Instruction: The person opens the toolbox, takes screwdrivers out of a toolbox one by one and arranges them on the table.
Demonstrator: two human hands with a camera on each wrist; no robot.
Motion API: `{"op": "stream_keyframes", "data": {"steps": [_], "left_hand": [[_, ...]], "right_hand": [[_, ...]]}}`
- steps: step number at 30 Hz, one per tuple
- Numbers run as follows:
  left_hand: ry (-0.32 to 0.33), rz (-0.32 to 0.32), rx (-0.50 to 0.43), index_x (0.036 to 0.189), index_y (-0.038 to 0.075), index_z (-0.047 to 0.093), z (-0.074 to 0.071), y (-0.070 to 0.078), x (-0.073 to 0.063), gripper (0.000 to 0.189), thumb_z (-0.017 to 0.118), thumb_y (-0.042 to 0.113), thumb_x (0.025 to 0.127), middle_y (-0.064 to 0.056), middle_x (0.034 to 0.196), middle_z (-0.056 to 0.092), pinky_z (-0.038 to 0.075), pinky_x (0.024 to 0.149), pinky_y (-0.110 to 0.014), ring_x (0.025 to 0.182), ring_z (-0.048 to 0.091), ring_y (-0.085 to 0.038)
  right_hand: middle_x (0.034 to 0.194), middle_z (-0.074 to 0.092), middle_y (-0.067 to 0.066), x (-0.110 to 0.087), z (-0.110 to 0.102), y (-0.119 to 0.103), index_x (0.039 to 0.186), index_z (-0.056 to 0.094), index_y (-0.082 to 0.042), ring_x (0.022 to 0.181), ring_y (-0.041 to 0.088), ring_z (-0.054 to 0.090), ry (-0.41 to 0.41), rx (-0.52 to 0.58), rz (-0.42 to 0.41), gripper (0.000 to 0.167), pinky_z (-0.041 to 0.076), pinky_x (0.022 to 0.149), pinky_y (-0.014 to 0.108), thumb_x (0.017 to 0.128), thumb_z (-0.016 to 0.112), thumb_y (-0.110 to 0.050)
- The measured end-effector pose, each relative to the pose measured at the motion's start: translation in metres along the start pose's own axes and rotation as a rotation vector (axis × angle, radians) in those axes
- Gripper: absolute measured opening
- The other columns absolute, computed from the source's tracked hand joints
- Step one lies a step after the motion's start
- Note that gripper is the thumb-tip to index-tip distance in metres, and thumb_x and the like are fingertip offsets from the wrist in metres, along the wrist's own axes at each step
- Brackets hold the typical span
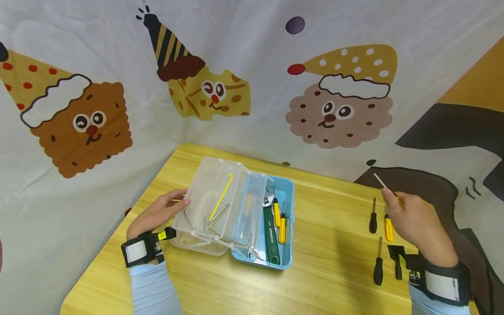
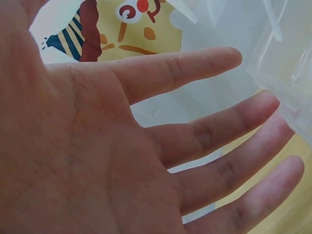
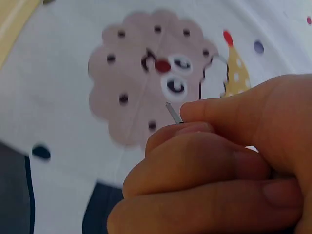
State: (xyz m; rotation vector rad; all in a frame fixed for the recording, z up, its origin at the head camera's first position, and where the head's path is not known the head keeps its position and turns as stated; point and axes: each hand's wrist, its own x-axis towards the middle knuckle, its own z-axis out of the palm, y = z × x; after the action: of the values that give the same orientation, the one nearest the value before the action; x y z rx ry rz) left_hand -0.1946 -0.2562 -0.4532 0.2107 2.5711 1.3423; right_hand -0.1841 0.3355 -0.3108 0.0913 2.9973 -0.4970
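My right hand [image 1: 419,221], raised over the table's right side, grips a thin screwdriver [image 1: 379,179]; its metal shaft sticks out past the thumb and the handle is hidden in curled fingers. My left hand [image 1: 161,212] has its fingers stretched out, fingertips at the left edge of a clear plastic lid [image 2: 282,105]. That lid belongs to a blue toolbox [image 1: 290,218] and is folded out to the left. Bent hex keys, one a yellow hex key [image 1: 221,197], show in the clear part. Inside the blue box lie a green-handled adjustable wrench [image 1: 271,234] and yellow-handled screwdrivers [image 1: 281,229].
Under and beside my right hand, black-handled screwdrivers [image 1: 378,269] and a yellow-handled screwdriver [image 1: 389,227] lie on the wooden table [image 1: 327,253]. A dark-headed tool [image 1: 397,262] is partly covered by the wrist strap. A cartoon-print cloth [image 1: 267,87] hangs behind the table.
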Motion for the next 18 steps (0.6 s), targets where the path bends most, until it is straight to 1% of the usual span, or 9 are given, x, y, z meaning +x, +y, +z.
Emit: {"op": "stream_keyframes", "data": {"steps": [1, 2, 3, 5, 6, 8, 11, 13, 18], "left_hand": [[0.002, 0.000, 0.002, 0.160, 0.008, 0.044, 0.000, 0.000, 0.000, 0.066, 0.052, 0.049, 0.110, -0.020, 0.157, 0.053, 0.047, 0.111, -0.057, 0.137, 0.057, -0.040], [0.003, 0.000, 0.004, 0.160, 0.008, 0.044, 0.000, 0.000, -0.001, 0.066, 0.052, 0.049, 0.110, -0.019, 0.157, 0.053, 0.047, 0.111, -0.057, 0.137, 0.057, -0.040], [0.002, -0.001, 0.005, 0.160, 0.008, 0.044, 0.000, 0.001, -0.001, 0.066, 0.052, 0.049, 0.110, -0.019, 0.157, 0.054, 0.047, 0.110, -0.056, 0.136, 0.057, -0.040], [0.002, -0.003, 0.007, 0.160, 0.008, 0.044, 0.000, 0.001, -0.001, 0.066, 0.052, 0.050, 0.110, -0.019, 0.156, 0.054, 0.048, 0.110, -0.056, 0.136, 0.057, -0.039], [0.003, -0.008, 0.008, 0.160, 0.008, 0.044, 0.000, 0.001, -0.001, 0.066, 0.052, 0.050, 0.109, -0.019, 0.156, 0.054, 0.047, 0.110, -0.056, 0.136, 0.057, -0.039], [0.004, -0.012, 0.009, 0.160, 0.008, 0.044, 0.000, 0.001, -0.002, 0.066, 0.052, 0.051, 0.109, -0.019, 0.156, 0.054, 0.047, 0.110, -0.056, 0.136, 0.057, -0.039], [0.003, -0.016, 0.006, 0.160, 0.008, 0.044, 0.001, 0.001, -0.002, 0.067, 0.052, 0.051, 0.109, -0.019, 0.157, 0.054, 0.047, 0.110, -0.056, 0.136, 0.056, -0.039], [0.001, -0.019, 0.004, 0.160, 0.008, 0.044, 0.002, 0.000, -0.001, 0.067, 0.052, 0.051, 0.109, -0.019, 0.157, 0.053, 0.047, 0.111, -0.056, 0.136, 0.056, -0.039], [-0.004, -0.015, 0.007, 0.160, 0.008, 0.044, 0.002, -0.001, 0.000, 0.066, 0.052, 0.051, 0.109, -0.019, 0.157, 0.053, 0.047, 0.110, -0.056, 0.136, 0.057, -0.039]], "right_hand": [[0.077, 0.053, 0.019, -0.001, -0.002, 0.007, 0.101, 0.057, 0.010, 0.068, 0.032, 0.052, 0.009, -0.012, 0.021, 0.074, 0.040, 0.055, 0.039, 0.115, 0.020, -0.052], [0.085, 0.057, 0.027, -0.003, -0.005, 0.013, 0.111, 0.059, 0.013, 0.074, 0.040, 0.056, 0.014, -0.027, 0.044, 0.076, 0.045, 0.058, 0.045, 0.115, 0.019, -0.052], [0.098, 0.059, 0.036, -0.003, -0.007, 0.019, 0.123, 0.058, 0.015, 0.084, 0.049, 0.058, 0.008, -0.040, 0.075, 0.079, 0.049, 0.063, 0.052, 0.114, 0.018, -0.053], [0.126, 0.054, 0.047, -0.004, -0.010, 0.030, 0.146, 0.044, 0.018, 0.107, 0.063, 0.055, -0.004, -0.056, 0.127, 0.084, 0.051, 0.075, 0.066, 0.114, 0.016, -0.055], [0.136, 0.048, 0.050, -0.004, -0.009, 0.036, 0.151, 0.038, 0.018, 0.114, 0.067, 0.050, -0.006, -0.064, 0.144, 0.085, 0.049, 0.082, 0.072, 0.114, 0.015, -0.055], [0.144, 0.037, 0.052, -0.004, -0.007, 0.048, 0.153, 0.029, 0.021, 0.121, 0.071, 0.044, -0.008, -0.078, 0.171, 0.087, 0.044, 0.091, 0.078, 0.114, 0.012, -0.055], [0.144, 0.035, 0.053, -0.005, -0.004, 0.067, 0.151, 0.029, 0.023, 0.120, 0.072, 0.044, -0.016, -0.097, 0.198, 0.090, 0.045, 0.091, 0.077, 0.113, 0.009, -0.056], [0.139, 0.040, 0.053, -0.006, -0.003, 0.079, 0.148, 0.035, 0.025, 0.114, 0.069, 0.049, -0.022, -0.107, 0.208, 0.090, 0.047, 0.089, 0.074, 0.113, 0.007, -0.054], [0.138, 0.039, 0.054, -0.005, 0.003, 0.105, 0.143, 0.038, 0.027, 0.115, 0.071, 0.047, -0.107, -0.142, 0.270, 0.092, 0.045, 0.092, 0.074, 0.113, 0.004, -0.052]]}}
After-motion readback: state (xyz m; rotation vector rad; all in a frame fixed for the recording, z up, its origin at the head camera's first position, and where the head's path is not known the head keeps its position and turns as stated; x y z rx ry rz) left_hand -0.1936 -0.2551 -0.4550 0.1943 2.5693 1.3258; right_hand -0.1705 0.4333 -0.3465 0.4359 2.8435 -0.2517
